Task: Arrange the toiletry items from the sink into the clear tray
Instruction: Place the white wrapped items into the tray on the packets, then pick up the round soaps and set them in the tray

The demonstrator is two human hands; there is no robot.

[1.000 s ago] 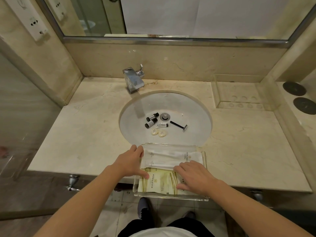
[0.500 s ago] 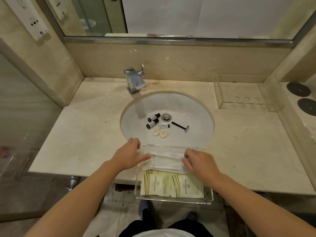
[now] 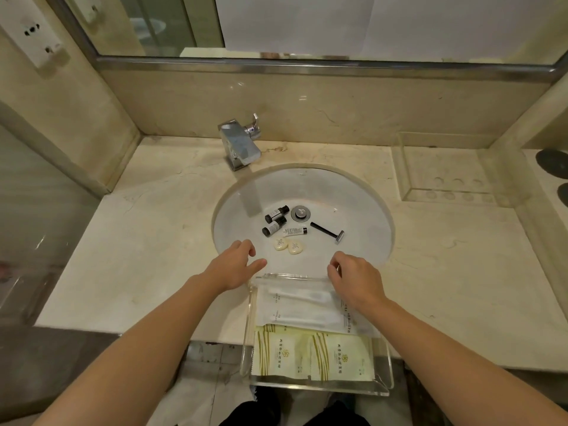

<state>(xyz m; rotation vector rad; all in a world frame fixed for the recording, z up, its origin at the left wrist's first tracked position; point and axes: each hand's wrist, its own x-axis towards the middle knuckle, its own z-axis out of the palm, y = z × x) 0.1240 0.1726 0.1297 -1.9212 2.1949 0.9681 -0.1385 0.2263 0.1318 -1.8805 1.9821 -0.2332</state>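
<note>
A clear tray [image 3: 388, 375] sits at the counter's front edge, jutting over it. It holds white packets [image 3: 302, 305] at the far end and yellow-green sachets [image 3: 310, 356] nearer me. In the white sink [image 3: 362, 222] lie two dark bottles [image 3: 276, 219], a small white tube [image 3: 294, 231], two pale soaps [image 3: 289, 245] and a black razor [image 3: 327, 232]. My left hand [image 3: 236, 265] hovers over the sink's front rim, fingers loosely spread, holding nothing. My right hand [image 3: 353, 278] hangs above the tray's far right corner with curled fingers and nothing in them.
A chrome faucet [image 3: 241, 142] stands behind the basin. A second clear tray [image 3: 442, 179] rests at the back right of the marble counter [image 3: 138, 241]. Two dark round discs [image 3: 553, 161] lie on the ledge at the far right. A mirror runs along the wall.
Both hands have lifted off the packets in the tray and moved forward toward the sink. The white packets lie flat in the tray's far end.
</note>
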